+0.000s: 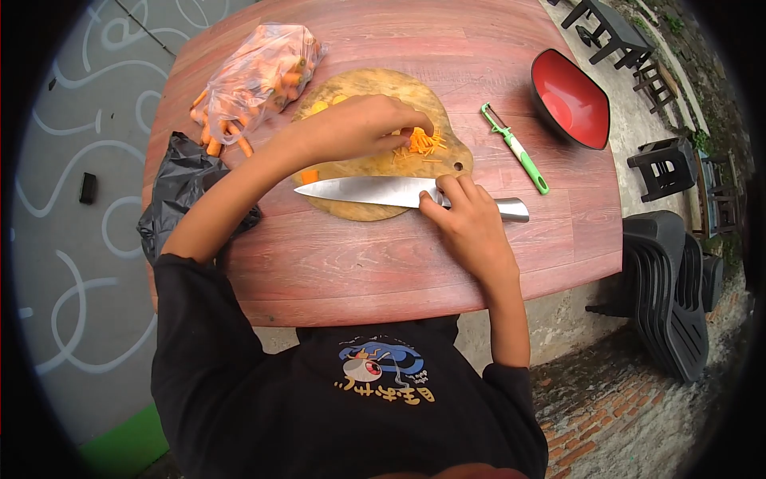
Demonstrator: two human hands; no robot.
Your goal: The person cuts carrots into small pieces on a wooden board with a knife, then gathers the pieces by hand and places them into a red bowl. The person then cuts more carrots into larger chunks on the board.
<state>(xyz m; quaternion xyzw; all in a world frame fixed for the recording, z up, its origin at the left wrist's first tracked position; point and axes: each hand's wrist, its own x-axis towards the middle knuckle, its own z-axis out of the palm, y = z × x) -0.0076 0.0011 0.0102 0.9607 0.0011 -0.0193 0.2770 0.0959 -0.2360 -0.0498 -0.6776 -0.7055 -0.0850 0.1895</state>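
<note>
My right hand (467,223) is closed round a kitchen knife (367,190) where the blade meets the metal handle. The blade lies flat across the near part of a round wooden cutting board (375,88), its tip pointing left. My left hand (363,126) reaches over the board, fingers curled at a small pile of carrot strips (424,142); the fingertips close on the pile's left edge and partly hide it. A carrot piece (309,176) sits at the board's left edge, and some yellowish slices (321,105) show behind my left wrist.
A clear plastic bag of carrots (267,72) stands at the back left, above a black plastic bag (179,172). Right of the board lie a green-and-white peeler (517,150) and a red bowl (570,100) with a black outside. Stacked black chairs (662,287) stand beyond the table's right edge.
</note>
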